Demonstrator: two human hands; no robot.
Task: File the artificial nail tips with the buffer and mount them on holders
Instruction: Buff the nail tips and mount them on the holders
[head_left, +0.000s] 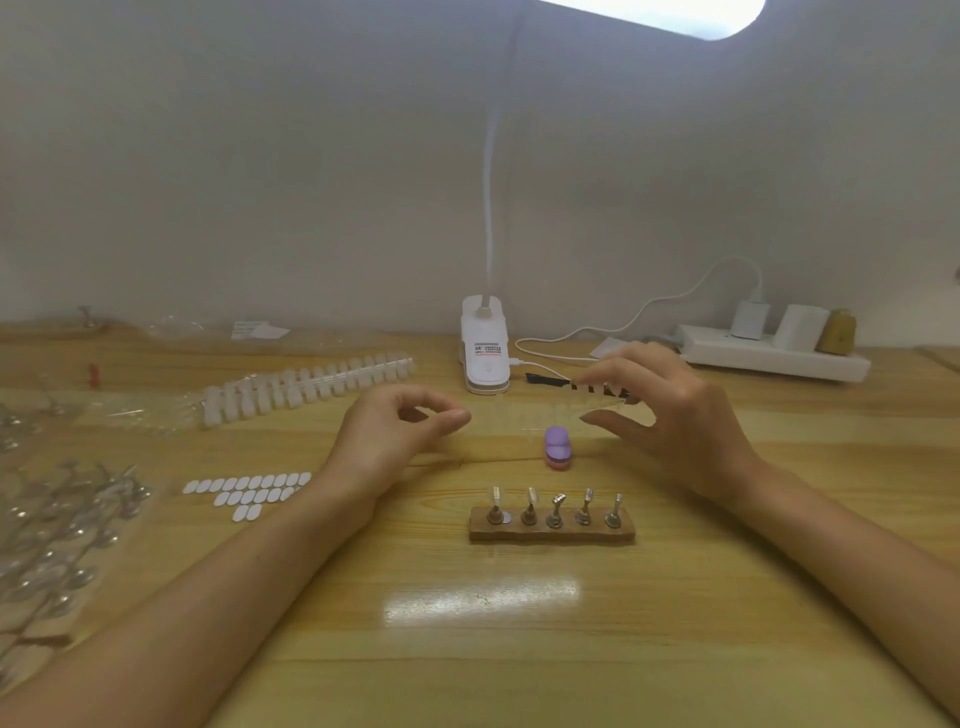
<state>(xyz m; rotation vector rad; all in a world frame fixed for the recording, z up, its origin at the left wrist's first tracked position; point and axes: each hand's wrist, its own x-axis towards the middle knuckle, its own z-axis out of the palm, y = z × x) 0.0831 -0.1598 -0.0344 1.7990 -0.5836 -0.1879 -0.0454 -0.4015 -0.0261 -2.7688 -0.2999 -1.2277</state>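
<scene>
My right hand (675, 415) pinches the right end of a clear strip of nail tips (597, 392) between thumb and fingers, just above the table. The faint strip runs left toward my left hand (400, 431), whose fingers are curled and whose thumb tip lies at the strip's left end; a grip there is unclear. The purple buffer (557, 447) lies on the table below the strip, between my hands. Nearer to me, a wooden base (552, 532) carries several upright metal holders; the two at its left (496, 501) seem to bear pale tips.
A white strip of nail tips (311, 387) lies at the back left. White adhesive pads (249, 491) sit left of my forearm. A clear bag of metal holders (57, 525) fills the left edge. Behind are the lamp's clip base (484, 345), a black tool (545, 379) and a power strip (774, 356).
</scene>
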